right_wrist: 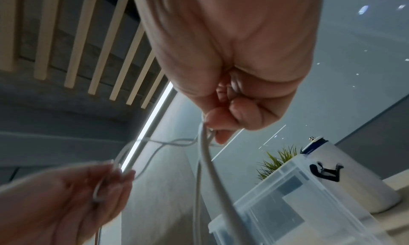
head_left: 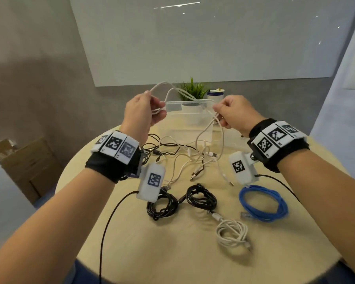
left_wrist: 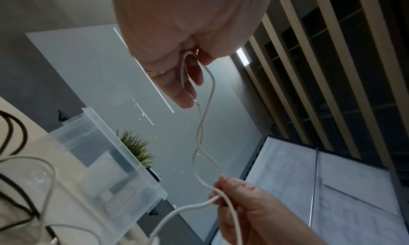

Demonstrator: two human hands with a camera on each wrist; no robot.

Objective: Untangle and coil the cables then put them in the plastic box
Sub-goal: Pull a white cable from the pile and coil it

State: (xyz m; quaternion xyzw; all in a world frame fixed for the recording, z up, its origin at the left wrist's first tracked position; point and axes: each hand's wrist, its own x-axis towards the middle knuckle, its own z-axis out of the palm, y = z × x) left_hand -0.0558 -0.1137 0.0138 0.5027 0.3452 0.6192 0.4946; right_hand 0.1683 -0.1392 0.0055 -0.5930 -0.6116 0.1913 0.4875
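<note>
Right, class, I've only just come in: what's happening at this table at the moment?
A person is sorting cables at a round table. Both hands are raised: the left hand and right hand each pinch a white cable that twists between them, its end trailing into a loose tangle below. Four cables already lie coiled: two black, one white, one blue. The clear plastic box behind appears empty so far.

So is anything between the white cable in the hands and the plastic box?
No lid shows on the plastic box, which stands just behind both hands. But the white cable, held by the left hand and right hand, trails into the tangled cables on the table.
</note>
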